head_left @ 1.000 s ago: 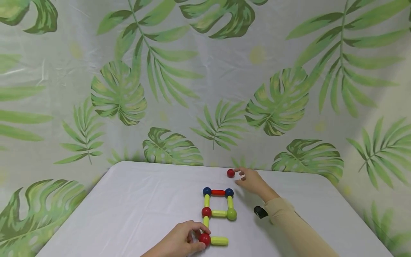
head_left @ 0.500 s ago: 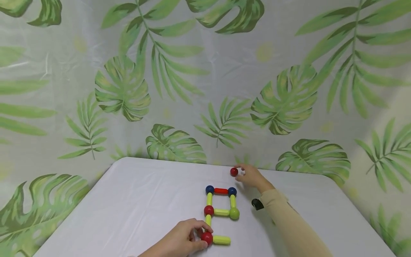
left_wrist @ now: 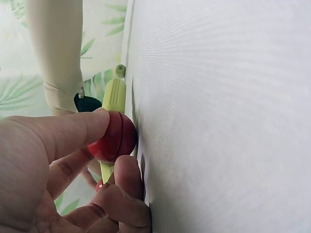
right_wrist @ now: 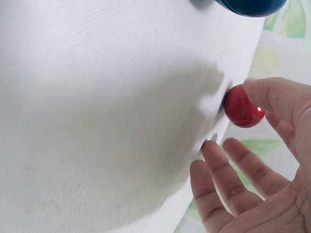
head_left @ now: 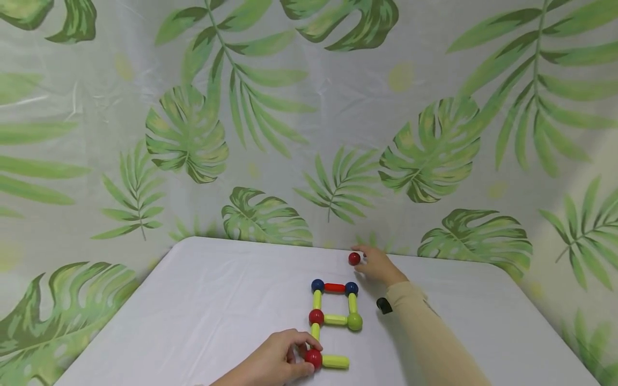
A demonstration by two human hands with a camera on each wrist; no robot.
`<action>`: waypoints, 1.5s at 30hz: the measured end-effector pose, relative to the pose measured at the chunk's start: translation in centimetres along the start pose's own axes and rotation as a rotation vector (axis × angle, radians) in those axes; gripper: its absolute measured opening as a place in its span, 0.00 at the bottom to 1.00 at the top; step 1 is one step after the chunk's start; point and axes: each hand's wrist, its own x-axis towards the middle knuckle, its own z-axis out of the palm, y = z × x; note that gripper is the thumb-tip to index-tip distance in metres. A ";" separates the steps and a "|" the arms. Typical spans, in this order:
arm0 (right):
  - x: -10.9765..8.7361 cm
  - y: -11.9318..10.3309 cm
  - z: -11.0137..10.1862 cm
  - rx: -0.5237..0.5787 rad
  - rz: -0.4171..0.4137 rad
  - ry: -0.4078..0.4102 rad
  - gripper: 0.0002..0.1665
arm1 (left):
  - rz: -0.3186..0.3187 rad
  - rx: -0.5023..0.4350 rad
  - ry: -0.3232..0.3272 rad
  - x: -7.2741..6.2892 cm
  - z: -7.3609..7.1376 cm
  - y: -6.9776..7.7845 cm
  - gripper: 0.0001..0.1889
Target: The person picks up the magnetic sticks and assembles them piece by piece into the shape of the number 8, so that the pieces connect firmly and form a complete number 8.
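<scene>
My left hand point(head_left: 285, 358) grips a red ball point(head_left: 314, 359) at the near left corner of a ball-and-rod figure, thumb and fingertips around it. A yellow-green rod point(head_left: 335, 362) sticks out to the right from that ball. Near the table's far edge, my right hand point(head_left: 380, 266) has its thumb and index finger about a second red ball point(head_left: 354, 259). In the right wrist view the thumb touches this ball point(right_wrist: 243, 107), the index finger passes partly behind it, and the other fingers are spread.
Beyond the left hand, the figure forms a closed square: a red ball point(head_left: 316, 317), a green ball point(head_left: 354, 321), two blue balls point(head_left: 317, 286), a red rod point(head_left: 335, 288) and yellow-green rods. A white cloth covers the table point(head_left: 217, 300); a leaf-patterned curtain point(head_left: 265, 134) hangs behind.
My right thumb and index finger have closed in around the far red ball. The left hand keeps its hold on the near red ball. The head view has shifted slightly.
</scene>
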 end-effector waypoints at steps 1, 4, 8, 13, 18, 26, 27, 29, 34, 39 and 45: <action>0.1 0.0 0.0 -0.002 0.007 -0.002 0.35 | 0.000 0.000 0.002 0.0 0.0 0.0 0.14; 0.3 -0.1 -0.1 0.000 0.030 -0.012 0.35 | -0.001 -0.003 0.007 0.0 0.0 0.1 0.14; 0.5 -0.1 0.0 0.007 0.048 -0.022 0.35 | -0.004 -0.010 0.009 0.0 0.0 0.2 0.14; 0.6 -0.3 0.1 0.015 0.055 -0.026 0.35 | 0.003 -0.010 0.010 -0.1 0.0 0.1 0.14; 0.7 -0.5 0.3 0.021 0.072 -0.027 0.35 | 0.003 -0.011 0.007 0.0 0.0 0.0 0.14; 1.0 -0.4 0.7 -0.001 0.070 -0.020 0.33 | 0.028 -0.029 -0.001 0.0 0.0 -0.1 0.14; 1.0 -0.3 0.7 -0.003 0.071 -0.017 0.33 | 0.029 -0.031 -0.002 0.0 0.0 -0.1 0.14; 1.3 -0.2 0.9 0.001 0.086 -0.014 0.31 | 0.029 -0.032 -0.002 0.0 0.0 -0.1 0.14; 1.5 0.0 1.3 -0.015 0.092 0.005 0.27 | 0.027 -0.028 0.000 -0.1 0.0 0.1 0.14; 1.5 0.1 1.4 -0.036 0.066 0.022 0.23 | 0.018 -0.032 0.001 -0.1 0.0 0.1 0.14; 1.2 0.1 1.3 -0.048 0.034 0.025 0.22 | 0.013 -0.030 -0.003 -0.1 0.0 0.0 0.14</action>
